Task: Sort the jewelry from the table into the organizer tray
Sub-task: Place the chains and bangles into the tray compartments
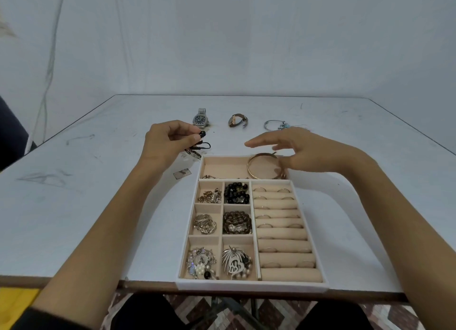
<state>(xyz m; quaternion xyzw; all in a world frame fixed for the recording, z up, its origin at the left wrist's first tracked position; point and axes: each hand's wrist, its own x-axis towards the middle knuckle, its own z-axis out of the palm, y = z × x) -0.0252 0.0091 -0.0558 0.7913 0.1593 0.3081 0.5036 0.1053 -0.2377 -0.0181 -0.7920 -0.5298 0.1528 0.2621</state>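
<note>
The beige organizer tray (251, 284) lies at the table's near edge, its small compartments full of beads, chains and pendants, its padded rolls on the right holding rings. My left hand (167, 139) hovers left of the tray's far end and pinches a black cord necklace (199, 145) that dangles toward the table. My right hand (303, 149) floats over the tray's far long compartment, fingers spread and relaxed, just above a gold bangle (261, 166) that leans inside it.
At the back of the table lie a steel watch (201, 119), a brown strap watch (237, 120) and a thin silver bracelet with blue charms (276, 125). A small flat tag (182, 173) lies left of the tray.
</note>
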